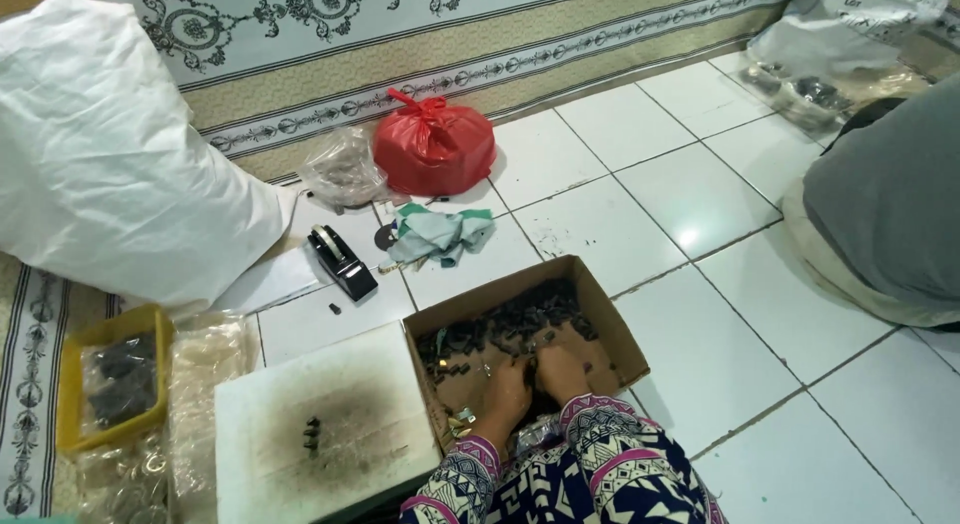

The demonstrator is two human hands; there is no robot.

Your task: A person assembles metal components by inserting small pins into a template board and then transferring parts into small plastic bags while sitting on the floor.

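Patterned sleeves (560, 474) are reaching into a brown cardboard box (610, 329) on the tiled floor (700, 204); left hand (505, 394) and right hand (560, 369) are resting among small dark metal parts (520, 319), fingers curled, grip unclear. Behind, a tied red plastic bag (433, 144) is sitting.

Matt cardboard box (615, 329), glossy tiled floor (700, 199)

A cardboard box (600, 329) is set at lower centre of the frame, with a board (300, 424) left of it. A tape dispenser (340, 261) and tied bag (433, 144) are placed above; a tray (75, 384) is seen far left.
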